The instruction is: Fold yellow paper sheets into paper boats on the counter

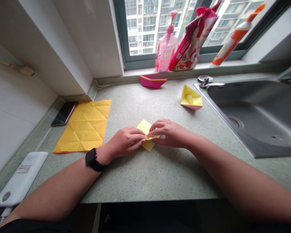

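Note:
A small folded piece of yellow paper (144,125) lies on the speckled counter in front of me, turned like a diamond. From the left, my left hand (127,139) has its fingers closed on the paper near its middle fold. My right hand (169,133) meets it from the other side, thumb and fingers pressed on the paper's right half. Both sets of fingertips nearly touch and cover part of the fold. Beyond them stand a pink paper boat (153,83) by the back ledge and a yellow and pink folded paper box shape (192,99).
Creased yellow paper sheets (87,126) lie at left beside a phone (64,114). A white power bank (21,178) sits near the left edge. At right is a steel sink (259,113). A pump bottle (167,48), a red bag (194,42) and an orange-white bottle (232,43) line the sill.

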Tool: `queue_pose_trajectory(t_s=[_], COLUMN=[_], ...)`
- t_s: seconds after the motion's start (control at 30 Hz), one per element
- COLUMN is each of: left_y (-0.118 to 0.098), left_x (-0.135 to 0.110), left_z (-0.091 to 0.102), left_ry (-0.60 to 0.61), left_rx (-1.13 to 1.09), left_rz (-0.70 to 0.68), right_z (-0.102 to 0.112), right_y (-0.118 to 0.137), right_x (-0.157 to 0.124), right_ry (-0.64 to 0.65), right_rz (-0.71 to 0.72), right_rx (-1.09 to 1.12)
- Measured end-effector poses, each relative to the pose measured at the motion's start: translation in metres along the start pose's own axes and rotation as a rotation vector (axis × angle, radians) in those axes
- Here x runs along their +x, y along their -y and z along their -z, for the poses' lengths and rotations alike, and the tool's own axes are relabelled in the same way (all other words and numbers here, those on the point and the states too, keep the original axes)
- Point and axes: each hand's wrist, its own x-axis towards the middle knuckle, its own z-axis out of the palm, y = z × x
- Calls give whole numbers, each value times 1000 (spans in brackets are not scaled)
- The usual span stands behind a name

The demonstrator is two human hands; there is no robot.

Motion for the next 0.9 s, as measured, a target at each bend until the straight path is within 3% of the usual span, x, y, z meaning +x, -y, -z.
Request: queue_pose_trajectory(t_s=[0.33, 0.5, 0.9], left_y=[6, 6, 8], left_x=[-4, -6, -10], left_z=[-1, 0, 4], left_ry=[-98, -93, -70], left_rx=[67, 55, 119], left_rz=[46, 89, 42], right_z=[-1, -1, -1], right_y=[4, 2, -2], right_x=[0, 0, 0], right_ry=[-124, -68, 4], right_rz=[66, 54, 27], right_rx=[-27, -27, -130])
